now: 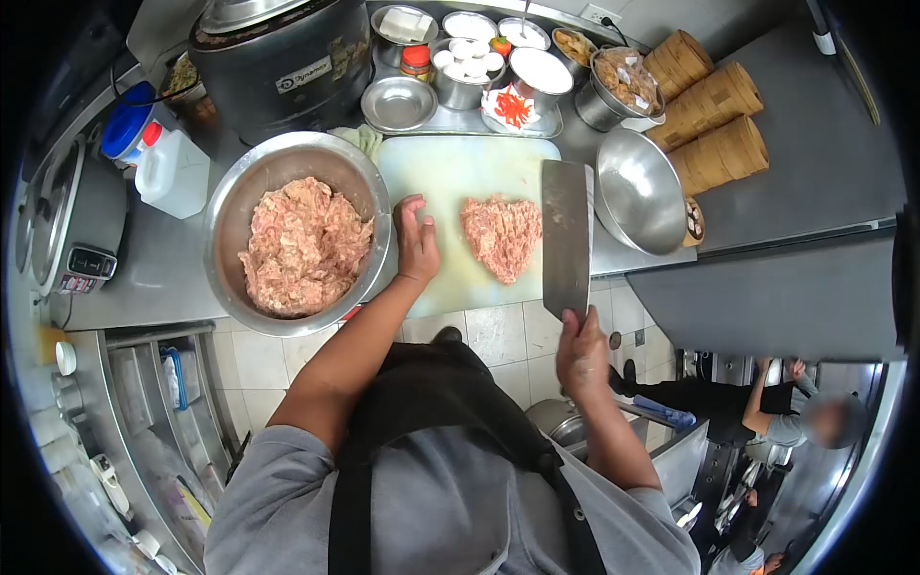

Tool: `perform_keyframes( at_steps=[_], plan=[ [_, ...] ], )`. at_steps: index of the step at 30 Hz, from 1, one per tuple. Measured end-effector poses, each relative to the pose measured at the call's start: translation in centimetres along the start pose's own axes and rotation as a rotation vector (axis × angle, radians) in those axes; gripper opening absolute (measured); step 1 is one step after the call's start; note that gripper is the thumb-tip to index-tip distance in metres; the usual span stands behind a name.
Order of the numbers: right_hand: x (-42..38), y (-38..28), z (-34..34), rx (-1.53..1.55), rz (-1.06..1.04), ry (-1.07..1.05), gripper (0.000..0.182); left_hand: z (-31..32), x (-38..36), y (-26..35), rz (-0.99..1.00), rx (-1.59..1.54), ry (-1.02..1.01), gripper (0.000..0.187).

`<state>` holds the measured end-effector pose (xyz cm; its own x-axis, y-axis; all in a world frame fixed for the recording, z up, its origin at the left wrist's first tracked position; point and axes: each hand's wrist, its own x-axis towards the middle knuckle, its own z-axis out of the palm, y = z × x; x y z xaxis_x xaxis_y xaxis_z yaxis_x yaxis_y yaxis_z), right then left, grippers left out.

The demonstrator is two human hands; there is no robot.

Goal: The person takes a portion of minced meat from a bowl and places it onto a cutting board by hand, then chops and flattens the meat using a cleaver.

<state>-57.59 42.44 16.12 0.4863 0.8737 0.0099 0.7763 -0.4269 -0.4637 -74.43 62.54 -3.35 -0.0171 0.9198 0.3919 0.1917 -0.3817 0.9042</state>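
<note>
My right hand (583, 359) is closed round the handle of a broad cleaver (565, 230). The blade lies over the right side of a pale cutting board (441, 163), beside a mound of minced meat (500, 238), and hides the mound's right edge. Near the board's left side is my left hand (418, 244), its fingers apart and slightly bent, with nothing visible in it. Left of that hand, a large steel bowl (220, 230) holds a bigger heap of minced meat (305, 244).
Behind the board, a tray carries several bowls, one with red strips (512, 109). A steel mixing bowl (637, 192) and bamboo steamers (721, 149) are at the right. A large cooker (287, 67) and a white jug (172, 172) stand left. Other people (781, 412) are at lower right.
</note>
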Motion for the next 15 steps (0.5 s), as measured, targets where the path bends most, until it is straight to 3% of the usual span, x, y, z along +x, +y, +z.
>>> perform_keyframes(
  at_steps=[1, 3, 6, 9, 10, 11, 13, 15],
  plan=[
    [-0.4, 2.2, 2.5, 0.015, 0.038, 0.010, 0.023, 0.0, 0.0, 0.0, -0.011, 0.001, -0.001, 0.034],
    [0.6, 4.2, 2.3, -0.291, -0.084, -0.352, 0.025, 0.0, 0.0, -0.1, -0.030, 0.006, 0.005, 0.034],
    [0.9, 2.2, -1.8, -0.148, -0.094, -0.326, 0.026, 0.3, 0.1, -0.7, 0.014, 0.003, 0.031, 0.033],
    [0.0, 0.2, -0.1, -0.012, 0.060, -0.036, 0.027, 0.2, 0.2, -0.1, 0.010, -0.028, 0.022, 0.029],
    [-0.3, 1.5, 2.3, -0.068, 0.007, 0.059, 0.027, 0.3, 0.0, -0.3, -0.002, -0.049, 0.026, 0.029],
    [0.2, 3.2, 3.0, -0.142, 0.026, -0.149, 0.027, 0.3, 0.0, -0.4, -0.013, -0.069, 0.032, 0.029],
    [1.2, 4.7, 2.3, -0.238, -0.124, -0.374, 0.025, 0.1, -0.3, -0.4, -0.024, -0.063, 0.040, 0.028],
    [1.9, 1.8, -1.4, -0.193, -0.126, -0.315, 0.024, 0.1, 0.1, -0.1, -0.006, -0.016, 0.053, 0.027]
  ],
)
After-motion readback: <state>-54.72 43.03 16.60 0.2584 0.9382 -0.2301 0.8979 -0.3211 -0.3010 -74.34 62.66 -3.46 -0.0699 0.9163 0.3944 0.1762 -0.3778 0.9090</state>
